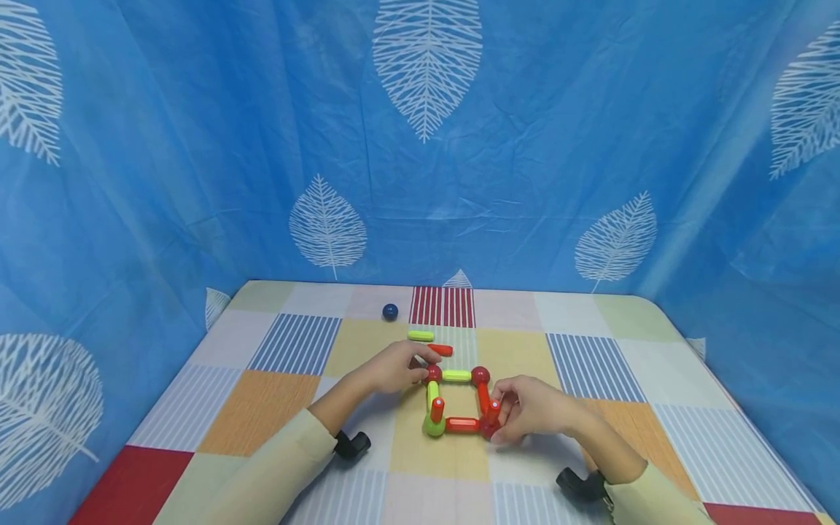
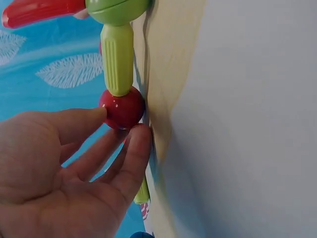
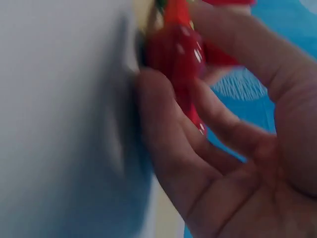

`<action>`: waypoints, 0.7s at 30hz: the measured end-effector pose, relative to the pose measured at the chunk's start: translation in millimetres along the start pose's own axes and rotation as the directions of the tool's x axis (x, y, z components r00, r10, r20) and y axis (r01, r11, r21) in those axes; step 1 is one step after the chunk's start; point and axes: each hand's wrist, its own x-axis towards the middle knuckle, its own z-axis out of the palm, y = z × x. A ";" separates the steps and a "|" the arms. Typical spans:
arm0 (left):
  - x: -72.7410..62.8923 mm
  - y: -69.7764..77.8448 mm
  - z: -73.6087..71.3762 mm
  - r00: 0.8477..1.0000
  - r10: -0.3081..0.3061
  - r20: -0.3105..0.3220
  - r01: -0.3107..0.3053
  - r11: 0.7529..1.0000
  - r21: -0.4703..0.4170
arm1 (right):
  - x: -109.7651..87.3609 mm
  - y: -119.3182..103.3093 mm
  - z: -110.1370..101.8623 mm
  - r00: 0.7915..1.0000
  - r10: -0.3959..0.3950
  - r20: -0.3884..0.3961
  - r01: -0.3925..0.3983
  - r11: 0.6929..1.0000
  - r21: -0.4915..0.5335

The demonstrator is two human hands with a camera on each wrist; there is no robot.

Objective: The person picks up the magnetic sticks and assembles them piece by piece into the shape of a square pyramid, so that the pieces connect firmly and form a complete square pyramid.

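Three sides of the scene are hung with a blue curtain [image 1: 538, 146] printed with white leaf shapes. Below it, a tabletop [image 1: 446, 488] shows a patchwork of cream, yellow, orange, red and striped squares. A person's two arms in pale sleeves [image 1: 275, 467] reach in from the near side, one at the left and one at the right. The left hand [image 1: 397, 367] pinches the far left red ball [image 1: 434, 373], thumb on one side and fingers on the other. The right hand [image 1: 534, 408] grips the near right red ball [image 1: 487, 429] between thumb and fingers; its wrist view is partly blurred.

Between the hands, around the middle of the tabletop, lies a square frame [image 1: 483, 397] of rods joined by balls at its corners. Its far and left sides are yellow-green rods [image 1: 456, 376]; its right and near sides are red rods [image 1: 462, 425]. The far right corner is another red ball [image 1: 480, 375], and the near left corner is a green ball [image 1: 432, 426]. One red upright [image 1: 437, 410] rises from each near corner.

A black device [image 1: 352, 446] sits at each wrist. Beyond the frame lie a loose red rod [image 1: 443, 351], partly behind the left fingers, then a loose yellow-green rod [image 1: 421, 336]. Farther off and to the left rests a dark blue ball [image 1: 390, 312].
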 end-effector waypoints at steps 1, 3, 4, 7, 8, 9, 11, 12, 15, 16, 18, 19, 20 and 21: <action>0.5 -0.3 -0.3 1.000 0.007 0.008 -0.007 1.000 -0.002 | -0.3 -0.5 1.8 1.000 -0.006 -0.022 0.006 1.000 -0.009; -0.5 -1.2 -1.3 1.000 0.012 0.017 -0.012 1.000 -0.002 | -0.2 0.4 3.8 0.998 -0.015 -0.063 0.013 0.999 -0.031; -1.7 -2.3 -1.7 1.000 0.014 0.020 -0.014 1.000 -0.005 | 0.1 1.6 3.7 0.997 -0.017 -0.080 0.014 0.999 -0.037; -7.4 -4.9 -3.6 0.999 0.024 0.035 -0.023 0.999 -0.033 | 1.5 8.6 -0.1 0.992 -0.019 -0.123 0.013 0.999 -0.051; -9.9 -5.4 -4.3 0.999 0.026 0.044 -0.024 0.999 -0.047 | 2.0 11.3 -2.0 0.991 -0.018 -0.134 0.012 0.999 -0.045; -12.3 -6.0 -4.7 0.998 0.029 0.052 -0.026 0.998 -0.060 | 2.4 13.9 -3.9 0.989 -0.017 -0.145 0.012 0.999 -0.037; -16.6 -6.2 -5.0 0.998 0.025 0.065 -0.020 0.997 -0.080 | 3.3 18.7 -7.2 0.987 -0.014 -0.163 0.012 1.000 -0.014; -18.3 -6.0 -4.8 0.997 0.025 0.069 -0.019 0.996 -0.089 | 3.7 20.6 -8.3 0.986 -0.014 -0.168 0.014 1.000 0.001; -22.2 -5.1 -3.2 0.998 0.022 0.064 -0.016 0.996 -0.092 | 4.6 23.9 -10.1 0.983 -0.011 -0.182 0.016 1.000 0.026; -22.8 -4.9 -2.5 0.998 0.018 0.059 -0.013 0.996 -0.091 | 4.9 24.4 -10.2 0.982 -0.007 -0.188 0.013 0.999 0.032; -23.8 -4.5 -1.3 0.999 0.014 0.050 -0.010 0.996 -0.092 | 5.4 24.7 -9.7 0.981 0.000 -0.194 0.008 0.999 0.040; -24.0 -4.7 -0.8 0.999 0.009 0.046 -0.005 0.996 -0.093 | 5.6 24.7 -9.4 0.980 0.006 -0.199 0.002 0.999 0.039; -24.1 -4.6 -0.3 0.999 0.003 0.042 0.001 0.995 -0.096 | 5.9 24.8 -9.1 0.979 0.012 -0.204 -0.003 0.999 0.041; -24.1 -4.9 0.2 0.999 0.000 0.038 0.004 0.995 -0.098 | 6.0 24.7 -8.8 0.978 0.017 -0.208 -0.009 0.999 0.040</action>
